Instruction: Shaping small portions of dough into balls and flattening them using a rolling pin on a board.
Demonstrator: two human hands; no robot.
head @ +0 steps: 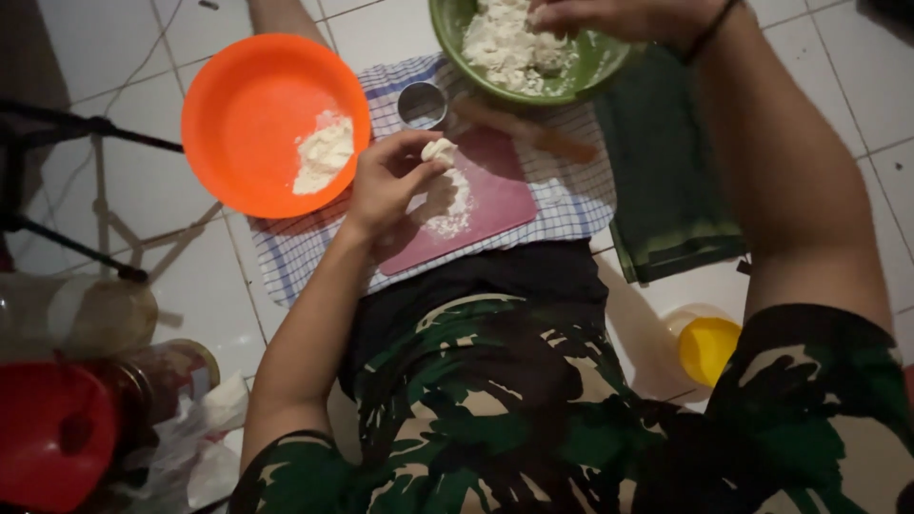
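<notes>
The work is laid out on a white tiled floor (838, 57), with a checked cloth (305, 243) spread over it as the working surface. On that cloth lies a dark pink cutting board (495, 195), dusted with a patch of flour. The left hand (386, 181) hovers over the board's left edge, its grip pinching a small lump of dough (439, 149) between fingertips and thumb. The right hand (619, 17) reaches up into a green bowl (600, 67) at the top of the view, fingers curled down onto the crumbly white dough mass (500, 43) inside; whether that grip is closed on a piece cannot be told.

An orange bowl (248, 105) sits on the cloth's left end, holding 1 small heap of flour (324, 154) against its right wall. Between the 2 bowls stands a small round metal cup (422, 104), and a wooden rolling pin (533, 133) lies tilted across the top of the board, just below the green bowl. A folded dark green cloth (666, 181) lies on the tiles to the right, and a yellow cup (706, 347) stands nearer the person's knee.

At the left are thin dark tripod legs (67, 124), loose cables, a red lid (52, 433), jars and crumpled white plastic (205, 428). The room is dim, lit from above the bowls.
</notes>
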